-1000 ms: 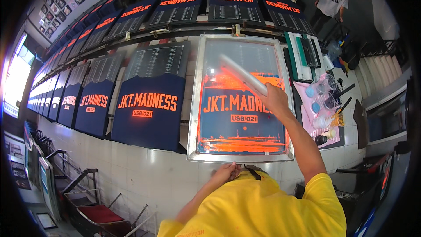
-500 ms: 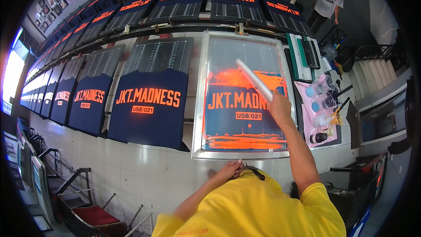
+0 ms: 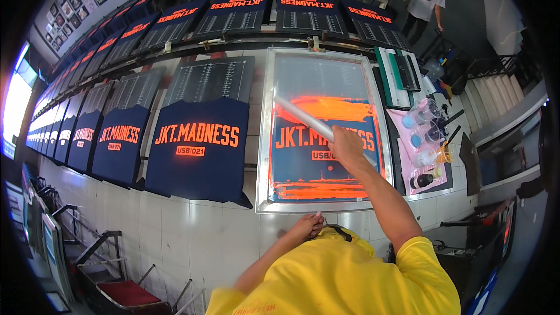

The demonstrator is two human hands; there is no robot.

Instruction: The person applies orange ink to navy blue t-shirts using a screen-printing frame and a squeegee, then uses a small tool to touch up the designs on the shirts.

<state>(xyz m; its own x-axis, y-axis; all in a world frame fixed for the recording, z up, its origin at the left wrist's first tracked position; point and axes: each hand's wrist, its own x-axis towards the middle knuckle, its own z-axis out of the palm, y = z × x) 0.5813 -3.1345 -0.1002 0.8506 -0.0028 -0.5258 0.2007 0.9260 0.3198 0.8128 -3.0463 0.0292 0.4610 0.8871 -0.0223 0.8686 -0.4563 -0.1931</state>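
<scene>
My right hand (image 3: 345,149) grips one end of a silver squeegee (image 3: 303,118), which slants to the far left over the screen printing frame (image 3: 262,169). A thick band of orange ink (image 3: 344,109) lies across the mesh beside the squeegee, and more ink streaks (image 3: 318,189) run along the near end. Through the mesh shows a dark blue shirt with orange lettering, partly covered by my hand. My left hand (image 3: 306,226) is closed near my waist, just in front of the frame's near edge; whatever its fingers hold, if anything, is hidden.
Left of the frame, a printed navy shirt (image 3: 195,169) lies on a dark board, with several more in a row. Another row (image 3: 233,9) runs behind. To the right are green-edged squeegees (image 3: 398,79), clear cups (image 3: 429,111) and a dark bottle (image 3: 421,181). A person (image 3: 426,0) stands far right.
My right hand and the squeegee have moved left across the screen, and the squeegee is tilted flatter. My left hand stays closed near my waist. The person at the back has shifted slightly.
</scene>
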